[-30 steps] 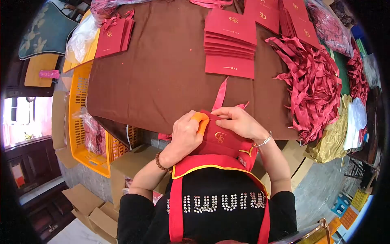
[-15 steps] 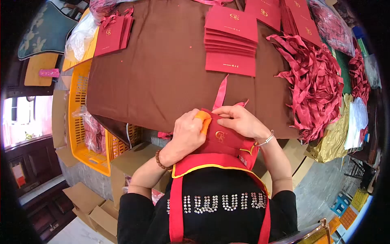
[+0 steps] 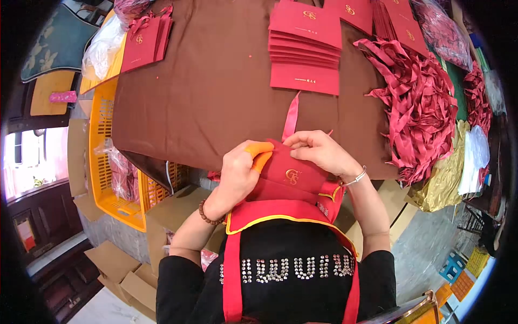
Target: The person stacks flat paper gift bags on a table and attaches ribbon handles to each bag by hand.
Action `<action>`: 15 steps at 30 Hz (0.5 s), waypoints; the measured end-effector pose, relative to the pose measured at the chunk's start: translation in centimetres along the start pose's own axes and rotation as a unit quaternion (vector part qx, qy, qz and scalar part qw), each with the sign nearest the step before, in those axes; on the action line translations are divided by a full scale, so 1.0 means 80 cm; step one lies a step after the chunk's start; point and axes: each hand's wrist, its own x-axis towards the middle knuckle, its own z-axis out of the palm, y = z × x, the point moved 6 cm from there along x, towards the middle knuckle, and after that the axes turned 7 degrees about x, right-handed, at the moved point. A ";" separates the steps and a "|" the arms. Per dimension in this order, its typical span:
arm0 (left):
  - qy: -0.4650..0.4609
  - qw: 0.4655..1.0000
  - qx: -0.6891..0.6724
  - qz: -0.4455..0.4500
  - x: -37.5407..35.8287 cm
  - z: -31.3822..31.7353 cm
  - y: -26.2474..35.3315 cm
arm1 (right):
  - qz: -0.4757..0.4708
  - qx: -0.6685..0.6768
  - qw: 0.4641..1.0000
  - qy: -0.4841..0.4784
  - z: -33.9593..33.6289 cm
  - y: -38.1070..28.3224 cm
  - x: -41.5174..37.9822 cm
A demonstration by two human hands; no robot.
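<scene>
A small red paper gift bag (image 3: pixel 291 175) with a gold logo is held at the table's near edge, in front of the red apron (image 3: pixel 270 209). My left hand (image 3: pixel 240 168), with orange covers on its fingers, is closed on the bag's upper left corner. Pinched at the top edge to the right is my right hand (image 3: pixel 322 155), its fingertips against the bag. A red ribbon (image 3: pixel 292 116) sticks up from near those fingertips and lies over the brown cloth. The fingers hide where the ribbon meets the bag.
Flat red bags (image 3: pixel 305 51) lie in an overlapping stack ahead. A heap of red ribbons (image 3: pixel 421 113) is on the right. Finished-looking bags with ribbon handles (image 3: pixel 145 40) stand at the far left. Beside the brown-covered table (image 3: pixel 189 108) is a yellow crate (image 3: pixel 102 162); cardboard boxes (image 3: pixel 116 262) sit lower left.
My left hand has shifted slightly left, and its orange-covered fingers are now straighter along the bag's top corner. My right hand has moved slightly up, still at the top edge. The view has shifted a little.
</scene>
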 end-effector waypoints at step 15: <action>-0.012 0.987 0.134 0.083 -0.005 0.016 0.010 | -0.001 -0.038 0.999 -0.004 0.003 0.000 0.000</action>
